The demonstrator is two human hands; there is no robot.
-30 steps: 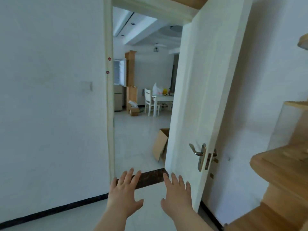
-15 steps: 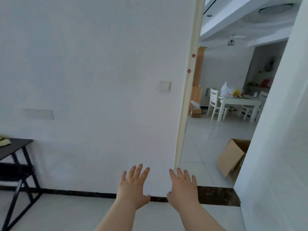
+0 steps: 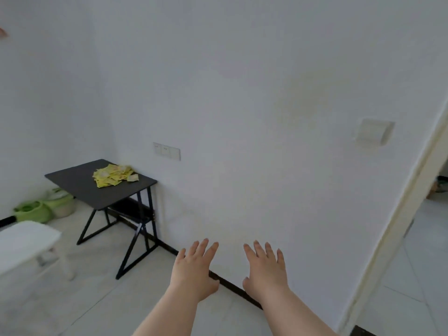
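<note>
Low in the near middle of the view, the person's left hand (image 3: 194,270) and right hand (image 3: 265,270) were stretched forward side by side, backs up, with a clear gap between them. Both hands lay flat with the fingers straight and slightly spread, gripping nothing. They reached toward the white wall (image 3: 242,105), which filled most of the scene ahead. Whether any fingertip met it could not be told. The black skirting board (image 3: 232,288) ran along the foot of that wall, passing behind the gap between the two hands, above the pale tiled floor (image 3: 72,304).

Farther left, a black folding table stood in the corner against the same wall, well apart from the hands. Its dark surface (image 3: 77,187) carried a loose heap of yellow packets (image 3: 112,175) at the far right side, close to the wall. A black lower shelf (image 3: 131,209) sat between its legs. Just above the table's far corner, a white socket panel (image 3: 166,151) was set into the wall. A white light switch (image 3: 374,130) sat higher on the wall at the right, near the cream door frame (image 3: 397,226).

At the far left, a green mop bucket (image 3: 36,210) rested on the floor beside the table. Nearer, a white seat (image 3: 24,238) stood blurred at the left edge.
</note>
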